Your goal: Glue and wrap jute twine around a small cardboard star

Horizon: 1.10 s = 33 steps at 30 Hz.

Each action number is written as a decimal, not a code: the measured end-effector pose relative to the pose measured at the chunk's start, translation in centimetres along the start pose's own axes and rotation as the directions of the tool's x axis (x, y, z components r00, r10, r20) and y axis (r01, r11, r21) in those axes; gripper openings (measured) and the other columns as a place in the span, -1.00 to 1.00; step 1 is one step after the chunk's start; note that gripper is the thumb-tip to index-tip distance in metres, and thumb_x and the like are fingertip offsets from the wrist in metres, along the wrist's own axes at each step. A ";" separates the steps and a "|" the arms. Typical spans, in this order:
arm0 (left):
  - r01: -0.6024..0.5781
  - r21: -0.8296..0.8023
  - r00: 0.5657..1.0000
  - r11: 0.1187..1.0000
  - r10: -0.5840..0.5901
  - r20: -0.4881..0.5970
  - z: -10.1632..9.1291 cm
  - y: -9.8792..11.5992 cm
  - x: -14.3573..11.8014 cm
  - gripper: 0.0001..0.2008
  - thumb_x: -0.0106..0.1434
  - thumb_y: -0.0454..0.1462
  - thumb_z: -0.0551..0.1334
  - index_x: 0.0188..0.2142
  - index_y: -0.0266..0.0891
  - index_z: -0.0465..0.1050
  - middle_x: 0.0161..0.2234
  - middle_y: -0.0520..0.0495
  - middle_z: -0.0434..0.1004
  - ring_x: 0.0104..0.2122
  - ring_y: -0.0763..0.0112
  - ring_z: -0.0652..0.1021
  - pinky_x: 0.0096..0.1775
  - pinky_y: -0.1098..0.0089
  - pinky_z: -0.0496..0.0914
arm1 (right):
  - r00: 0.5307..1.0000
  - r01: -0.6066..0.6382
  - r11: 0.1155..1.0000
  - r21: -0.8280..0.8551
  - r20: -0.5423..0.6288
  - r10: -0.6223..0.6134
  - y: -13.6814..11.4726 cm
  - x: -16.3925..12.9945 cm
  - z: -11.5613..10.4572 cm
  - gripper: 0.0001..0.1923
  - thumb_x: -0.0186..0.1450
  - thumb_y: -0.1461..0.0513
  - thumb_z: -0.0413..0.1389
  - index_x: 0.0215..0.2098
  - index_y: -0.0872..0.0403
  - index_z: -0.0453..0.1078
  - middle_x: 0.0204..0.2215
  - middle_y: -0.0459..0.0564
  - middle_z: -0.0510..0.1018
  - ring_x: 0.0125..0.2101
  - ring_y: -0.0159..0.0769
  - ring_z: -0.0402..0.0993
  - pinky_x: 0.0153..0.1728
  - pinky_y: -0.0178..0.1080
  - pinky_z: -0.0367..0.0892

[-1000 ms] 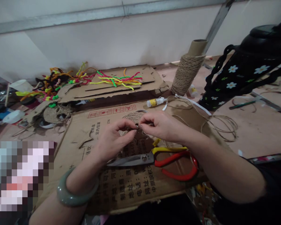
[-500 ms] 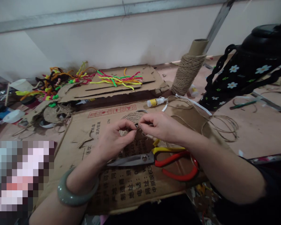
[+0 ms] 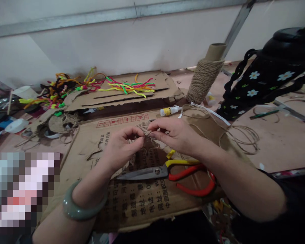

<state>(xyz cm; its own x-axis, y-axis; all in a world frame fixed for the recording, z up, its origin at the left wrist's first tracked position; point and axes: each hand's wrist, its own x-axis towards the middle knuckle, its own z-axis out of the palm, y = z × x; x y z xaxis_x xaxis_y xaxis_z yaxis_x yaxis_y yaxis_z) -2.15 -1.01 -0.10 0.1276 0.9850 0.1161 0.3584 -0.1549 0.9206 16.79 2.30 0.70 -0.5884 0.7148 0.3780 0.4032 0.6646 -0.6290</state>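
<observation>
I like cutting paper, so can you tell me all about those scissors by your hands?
The scissors lie flat on the printed cardboard sheet, shut, just below both hands. The blades look like dull grey metal and point left. One handle loop is red, the other is wrapped yellow, both toward the right. The right forearm crosses over the loops. Neither hand holds them.

Near side: scissors lie across the cardboard, blocking the pull-back.
Far: glue bottle, twine cone standing.
Right: loose twine, then bare tabletop.
</observation>
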 end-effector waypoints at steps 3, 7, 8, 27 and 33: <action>0.009 -0.038 1.000 0.999 -0.009 -0.007 0.1 0.1 0.0 -0.95 0.04 -0.30 0.24 -0.46 -0.23 0.44 -0.53 0.05 0.44 -0.54 0.53 0.39 -0.47 0.48 0.31 | 0.999 0.040 0.997 -0.061 -0.005 -0.040 0.2 0.0 0.2 -0.79 0.26 0.27 -0.01 -0.28 0.12 0.45 -0.38 -0.02 0.55 -0.37 -0.39 0.39 -0.30 -0.34 0.22; 0.030 -0.017 1.000 0.999 -0.030 0.000 0.2 0.2 0.0 -0.94 0.04 -0.29 0.25 -0.46 -0.25 0.44 -0.53 0.02 0.44 -0.56 0.52 0.38 -0.53 0.49 0.28 | 1.000 0.004 0.999 -0.048 0.005 -0.004 0.2 0.1 0.2 -0.80 0.25 0.27 -0.01 -0.31 0.12 0.45 -0.40 -0.04 0.55 -0.39 -0.40 0.39 -0.32 -0.35 0.21; 0.032 -0.021 0.999 0.999 -0.032 0.001 0.2 0.2 0.0 -0.93 0.04 -0.28 0.25 -0.46 -0.25 0.44 -0.53 0.02 0.44 -0.56 0.52 0.38 -0.53 0.49 0.28 | 1.000 -0.019 1.000 -0.020 0.005 0.020 0.2 0.1 0.2 -0.80 0.26 0.25 -0.01 -0.30 0.12 0.45 -0.40 -0.04 0.55 -0.39 -0.41 0.39 -0.33 -0.36 0.21; 0.096 -0.168 0.995 0.981 -0.093 0.025 0.0 -0.1 0.3 -0.81 0.16 -0.13 0.22 -0.38 -0.20 0.48 -0.42 -0.02 0.54 -0.37 0.42 0.49 -0.31 0.44 0.35 | 0.973 -0.223 0.969 0.104 0.092 0.213 -0.3 0.3 0.3 -0.81 0.15 0.29 0.03 -0.37 0.15 0.48 -0.54 -0.12 0.49 -0.52 -0.50 0.30 -0.46 -0.40 0.12; 0.162 -0.045 0.980 0.986 -0.156 0.125 -0.1 0.0 0.3 -0.79 0.11 -0.13 0.26 -0.41 -0.23 0.51 -0.50 0.01 0.50 -0.48 0.46 0.44 -0.41 0.45 0.30 | 0.978 -0.152 0.988 -0.025 0.141 0.154 -0.4 0.2 0.1 -0.81 0.18 0.29 0.02 -0.38 0.12 0.48 -0.57 -0.14 0.47 -0.55 -0.51 0.26 -0.46 -0.39 0.08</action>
<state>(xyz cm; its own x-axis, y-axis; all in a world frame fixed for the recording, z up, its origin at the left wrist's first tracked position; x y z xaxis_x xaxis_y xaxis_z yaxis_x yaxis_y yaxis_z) -2.24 -0.69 -0.07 0.1850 0.9798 -0.0764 0.3326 0.0107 0.9430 16.46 2.18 0.97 -0.6125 0.7704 0.1772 0.5051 0.5538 -0.6619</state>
